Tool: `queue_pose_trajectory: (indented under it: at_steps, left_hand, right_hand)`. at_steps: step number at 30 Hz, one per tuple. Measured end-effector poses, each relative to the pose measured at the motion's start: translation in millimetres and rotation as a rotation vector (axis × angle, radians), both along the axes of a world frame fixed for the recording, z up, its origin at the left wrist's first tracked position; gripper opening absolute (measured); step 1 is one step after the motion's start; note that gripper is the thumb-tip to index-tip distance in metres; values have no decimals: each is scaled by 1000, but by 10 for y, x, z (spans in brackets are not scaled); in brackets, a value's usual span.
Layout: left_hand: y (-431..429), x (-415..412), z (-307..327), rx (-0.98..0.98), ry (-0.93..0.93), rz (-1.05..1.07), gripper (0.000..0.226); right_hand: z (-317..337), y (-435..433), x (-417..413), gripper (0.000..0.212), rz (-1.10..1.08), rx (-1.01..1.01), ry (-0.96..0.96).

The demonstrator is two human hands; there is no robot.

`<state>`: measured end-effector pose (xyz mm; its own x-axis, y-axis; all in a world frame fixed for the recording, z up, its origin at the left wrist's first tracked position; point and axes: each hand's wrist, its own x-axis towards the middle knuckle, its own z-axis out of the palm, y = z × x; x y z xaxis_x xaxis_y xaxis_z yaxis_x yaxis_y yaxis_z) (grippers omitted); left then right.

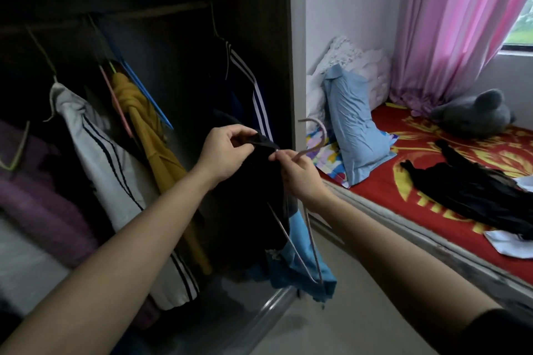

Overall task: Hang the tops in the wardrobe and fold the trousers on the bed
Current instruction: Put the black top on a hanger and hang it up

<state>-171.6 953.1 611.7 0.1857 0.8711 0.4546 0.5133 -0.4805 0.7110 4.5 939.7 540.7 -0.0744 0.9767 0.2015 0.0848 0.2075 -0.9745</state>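
both hands grip — left hand (223, 153) the dark top (259, 196), right hand (300, 173) the hanger (314, 135).

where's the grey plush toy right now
In the head view, the grey plush toy lies far right on the red bed, under the pink curtain, beyond the black garment.

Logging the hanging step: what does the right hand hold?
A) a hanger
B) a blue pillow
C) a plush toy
A: the right hand pinches the pink hanger just below its hook, while the left hand grips the dark top.
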Motion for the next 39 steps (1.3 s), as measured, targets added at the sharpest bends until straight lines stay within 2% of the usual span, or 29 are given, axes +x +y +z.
queue_pose_trajectory:
  at_steps: [2,3,5,7,10,13,15,16,19,21,22,23,25,26,27,29,32,34,36,39]
  left_hand:
    - [-50,28,62,-36,16,-87,32]
    - [-71,48,89,-34,74,-133,32]
    - [-62,37,143,-34,110,-208,29]
    - [64,-42,174,-37,121,-169,27]
    - [322,-224,139,37,469,-17,44]
    - [409,-294,44,67,656,-61,61]
    - [402,-263,-10,105,641,-57,70]
    - [388,-232,-35,118,594,-33,67]
    - [367,-103,-151,150,460,59,47]
    - [389,-47,-216,137,447,91,35]
    - [410,-43,-235,122,441,111,29]
    - [434,-54,-241,108,432,141,27]
    - [486,-100,-240,88,417,220,27]
    - [508,-123,-231,81,412,258,28]
    - [522,-136,-218,76,402,283,29]
    - [541,-127,-178,72,365,292,29]
    - [531,-8,-106,111,331,282,27]
    - [492,99,-69,123,357,303,37]
    - [451,179,-57,115,402,356,48]
    - [431,203,-79,104,398,448,48]
  right_hand:
    - [-48,62,-3,30,11,33,-222]
    - [-33,86,16,31,10,47,-256]
    - [56,113,90,31,-5,65,-159]
    - [137,121,180,31,52,32,31]
    - [169,107,252,43,201,-29,216]
    - [196,129,302,45,259,-21,205]
    - [196,155,342,43,200,46,124]
    - [204,168,373,41,149,89,69]
    - [156,268,494,36,19,156,-69]
    - [84,300,562,24,-27,143,-110]
    - [24,293,585,12,-103,172,-183]
    - [-59,278,602,13,-242,239,-300]
    - [-266,228,624,36,-580,431,-549]
    - [-335,188,629,36,-680,510,-602]
    - [-399,154,634,32,-684,561,-631]
    - [-538,124,653,29,-463,522,-659]
    - [-719,149,616,45,-165,367,-750]
    - [-757,195,563,48,-166,338,-724]
    - [-732,242,524,37,-217,400,-672]
    - [-700,239,475,26,-196,514,-576]
